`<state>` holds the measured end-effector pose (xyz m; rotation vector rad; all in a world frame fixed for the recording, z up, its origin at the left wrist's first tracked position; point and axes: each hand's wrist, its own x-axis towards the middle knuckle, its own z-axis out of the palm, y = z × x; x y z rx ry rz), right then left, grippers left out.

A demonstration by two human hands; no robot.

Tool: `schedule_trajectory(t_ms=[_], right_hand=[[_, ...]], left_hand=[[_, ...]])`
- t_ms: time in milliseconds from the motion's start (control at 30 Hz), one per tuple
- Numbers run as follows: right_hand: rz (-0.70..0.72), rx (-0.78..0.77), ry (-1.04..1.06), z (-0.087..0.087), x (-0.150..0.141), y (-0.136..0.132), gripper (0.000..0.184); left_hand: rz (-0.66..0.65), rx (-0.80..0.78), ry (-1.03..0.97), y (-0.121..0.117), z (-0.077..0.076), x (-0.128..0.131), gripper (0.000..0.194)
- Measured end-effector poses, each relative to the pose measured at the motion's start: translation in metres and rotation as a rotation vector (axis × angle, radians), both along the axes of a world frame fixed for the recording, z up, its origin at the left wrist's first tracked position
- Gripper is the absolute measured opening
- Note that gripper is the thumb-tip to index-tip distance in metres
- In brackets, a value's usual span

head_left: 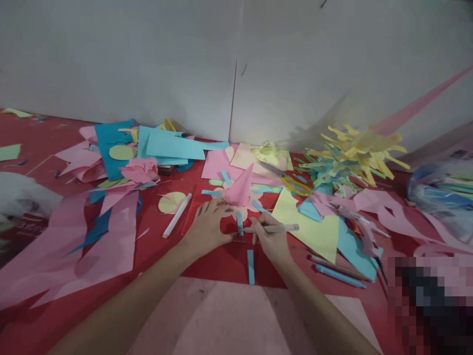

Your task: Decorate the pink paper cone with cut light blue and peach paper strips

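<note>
A paper flower (pixel 241 213) with pale pink petals, a pink cone (pixel 241 186) at its centre and blue strips sticking outward lies on a red paper sheet (pixel 218 268). My left hand (pixel 209 222) rests with fingers apart at its left side, the thumb pointing towards the front blue strip (pixel 240 224). Between the fingers of my right hand (pixel 271 239) is a whitish marker (pixel 283 228), its tip at that same strip. A loose blue strip (pixel 251 266) lies nearer to me on the red sheet.
A pink glue gun (pixel 360 224) and yellow-handled scissors (pixel 295 185) lie to the right, with two pens (pixel 340 276) closer in. A white stick (pixel 177 215) lies left. Paper scraps (pixel 121 217) crowd the left side. A yellow fringed paper piece (pixel 364 148) stands by the wall.
</note>
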<state>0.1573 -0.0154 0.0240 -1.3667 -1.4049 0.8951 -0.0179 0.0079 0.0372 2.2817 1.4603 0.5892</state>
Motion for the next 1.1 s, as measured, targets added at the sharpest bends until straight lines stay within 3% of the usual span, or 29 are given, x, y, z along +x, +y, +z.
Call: schedule_trajectory(t_ms=[367, 567, 633, 733, 833, 967, 1100], right_hand=[[0.002, -0.019, -0.039, 0.004, -0.001, -0.002, 0.029], [0.037, -0.038, 0.042, 0.007, 0.002, -0.003, 0.028], [-0.044, 0.023, 0.146, 0.012, 0.011, -0.004, 0.028], [-0.322, 0.172, 0.313, 0.024, 0.033, -0.006, 0.030], [-0.525, 0.242, 0.350, 0.030, 0.054, -0.007, 0.030], [-0.600, 0.266, 0.414, 0.024, 0.070, -0.003, 0.029], [-0.578, 0.225, 0.452, 0.021, 0.071, -0.004, 0.030]], left_hand=[[-0.004, -0.011, -0.004, 0.000, 0.000, -0.001, 0.050], [-0.010, -0.014, -0.029, 0.000, -0.002, -0.002, 0.048], [-0.012, -0.007, -0.086, 0.003, 0.000, -0.004, 0.039], [0.078, 0.065, -0.272, 0.012, 0.011, -0.003, 0.024], [0.198, 0.182, -0.415, 0.023, 0.027, 0.007, 0.028], [0.211, 0.265, -0.419, 0.039, 0.040, 0.034, 0.042], [0.217, 0.323, -0.396, 0.051, 0.038, 0.056, 0.041]])
